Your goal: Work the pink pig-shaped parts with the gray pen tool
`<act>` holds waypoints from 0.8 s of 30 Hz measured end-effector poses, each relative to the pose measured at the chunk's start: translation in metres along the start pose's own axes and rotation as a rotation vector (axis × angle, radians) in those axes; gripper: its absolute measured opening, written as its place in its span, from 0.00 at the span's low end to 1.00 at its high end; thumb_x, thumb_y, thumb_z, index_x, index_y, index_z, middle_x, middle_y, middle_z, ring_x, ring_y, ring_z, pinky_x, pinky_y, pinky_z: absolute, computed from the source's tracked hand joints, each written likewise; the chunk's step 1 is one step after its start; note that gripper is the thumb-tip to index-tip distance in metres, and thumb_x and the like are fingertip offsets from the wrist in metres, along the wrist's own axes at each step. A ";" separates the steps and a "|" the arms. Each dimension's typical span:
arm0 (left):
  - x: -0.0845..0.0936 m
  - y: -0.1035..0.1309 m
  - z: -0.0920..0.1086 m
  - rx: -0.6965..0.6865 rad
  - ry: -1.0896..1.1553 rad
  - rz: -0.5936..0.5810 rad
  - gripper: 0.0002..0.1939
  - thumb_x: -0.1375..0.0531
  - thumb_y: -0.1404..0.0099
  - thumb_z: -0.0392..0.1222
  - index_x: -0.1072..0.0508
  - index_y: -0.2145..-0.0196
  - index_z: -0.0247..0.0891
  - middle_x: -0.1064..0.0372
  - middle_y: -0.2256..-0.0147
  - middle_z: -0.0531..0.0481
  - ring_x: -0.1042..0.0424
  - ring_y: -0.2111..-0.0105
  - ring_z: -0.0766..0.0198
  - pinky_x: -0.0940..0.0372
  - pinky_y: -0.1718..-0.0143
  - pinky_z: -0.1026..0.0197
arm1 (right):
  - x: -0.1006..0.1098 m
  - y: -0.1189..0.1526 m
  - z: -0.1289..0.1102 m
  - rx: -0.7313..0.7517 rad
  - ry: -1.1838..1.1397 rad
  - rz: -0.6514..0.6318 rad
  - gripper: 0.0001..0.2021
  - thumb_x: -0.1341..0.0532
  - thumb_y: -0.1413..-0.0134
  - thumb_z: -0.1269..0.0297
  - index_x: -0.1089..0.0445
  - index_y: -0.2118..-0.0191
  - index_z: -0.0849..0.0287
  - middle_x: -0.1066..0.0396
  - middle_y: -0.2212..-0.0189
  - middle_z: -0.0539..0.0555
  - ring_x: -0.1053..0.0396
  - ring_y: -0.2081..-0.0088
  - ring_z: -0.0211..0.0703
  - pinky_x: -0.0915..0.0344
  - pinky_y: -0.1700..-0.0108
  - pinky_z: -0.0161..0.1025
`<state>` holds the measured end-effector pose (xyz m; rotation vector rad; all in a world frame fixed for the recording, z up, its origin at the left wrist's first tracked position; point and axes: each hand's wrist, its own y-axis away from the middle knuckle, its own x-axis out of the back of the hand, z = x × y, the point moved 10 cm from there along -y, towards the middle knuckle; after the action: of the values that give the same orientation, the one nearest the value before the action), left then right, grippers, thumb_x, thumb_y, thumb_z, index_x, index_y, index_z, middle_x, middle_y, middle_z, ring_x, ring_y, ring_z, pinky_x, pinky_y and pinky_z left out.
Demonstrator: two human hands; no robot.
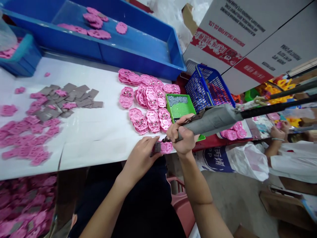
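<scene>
At the table's front edge my left hand [142, 153] is closed on a pink plastic part [167, 147], with a dark grey square piece [157, 147] beside its fingertips. My right hand [182, 135] wraps round a grey electric screwdriver [214, 120]. The tool lies nearly level, and its tip meets the pink part near my left fingers. Just beyond the hands, stacks of pink parts [153, 120] with shiny metal spots stand on the white table. A green tray [182, 109] of small metal screws [175, 100] sits behind my right hand, which partly covers it.
A long blue bin [138, 62] holding some pink parts runs along the back. Grey plates [71, 97] and loose pink pieces [32, 142] lie at left. A blue basket [209, 86] stands right of the tray; another person's hands [278, 130] show at far right.
</scene>
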<state>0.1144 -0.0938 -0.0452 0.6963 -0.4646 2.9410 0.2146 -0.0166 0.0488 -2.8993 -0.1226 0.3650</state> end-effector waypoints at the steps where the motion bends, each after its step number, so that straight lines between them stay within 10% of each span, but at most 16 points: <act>1: -0.001 0.000 -0.001 0.005 -0.003 -0.002 0.33 0.28 0.36 0.35 0.34 0.37 0.40 0.25 0.47 0.40 0.25 0.46 0.47 0.29 0.45 0.45 | -0.002 -0.001 0.002 -0.019 -0.002 -0.010 0.11 0.35 0.49 0.58 0.39 0.65 0.52 0.45 0.88 0.37 0.52 0.88 0.30 0.49 0.84 0.32; 11: -0.005 0.000 -0.007 0.012 -0.014 -0.009 0.33 0.28 0.36 0.37 0.35 0.37 0.41 0.25 0.49 0.42 0.24 0.49 0.49 0.27 0.48 0.47 | -0.021 -0.002 0.026 -0.191 -0.025 -0.196 0.15 0.32 0.52 0.56 0.37 0.64 0.53 0.44 0.87 0.36 0.52 0.88 0.29 0.50 0.82 0.33; 19: 0.003 0.007 0.014 -0.088 -0.059 0.027 0.21 0.32 0.31 0.39 0.28 0.43 0.40 0.24 0.48 0.41 0.25 0.47 0.47 0.28 0.45 0.44 | 0.021 -0.011 -0.077 0.219 -0.071 -0.077 0.05 0.38 0.48 0.60 0.32 0.64 0.51 0.45 0.87 0.39 0.54 0.88 0.33 0.49 0.84 0.34; 24: 0.053 0.027 0.013 -0.134 -0.215 0.104 0.12 0.36 0.27 0.44 0.25 0.48 0.41 0.24 0.53 0.43 0.26 0.51 0.51 0.27 0.49 0.47 | 0.061 0.007 -0.094 0.262 -0.061 0.017 0.06 0.40 0.48 0.64 0.27 0.63 0.51 0.43 0.87 0.41 0.53 0.88 0.33 0.46 0.82 0.35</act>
<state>0.0684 -0.1227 -0.0179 1.0045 -0.7297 2.9061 0.2974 -0.0362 0.1219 -2.6334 -0.0554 0.4370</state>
